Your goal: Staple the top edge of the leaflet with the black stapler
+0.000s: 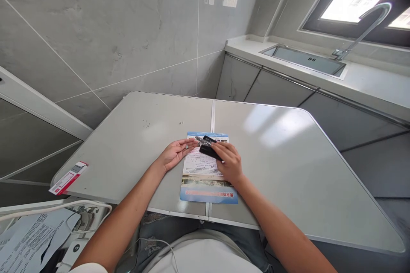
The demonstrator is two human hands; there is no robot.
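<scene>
Stapler [207, 151], perhaps, partly behind right hand [231, 161]

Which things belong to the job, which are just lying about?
Likely in use:
black-and-metal stapler, in the right hand; left hand beside it
blue-and-white printed paper sheet beneath

Likely just lying about:
red-and-white rectangular packet
white printed paper, lower left

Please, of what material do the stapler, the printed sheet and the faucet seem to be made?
Stapler: the dark, smooth shell suggests plastic; its shiny grey strip, metal.
Printed sheet: likely paper or card, thin and flat; coating unclear.
Faucet: apparently polished metal, from its bright silvery highlights.
</scene>
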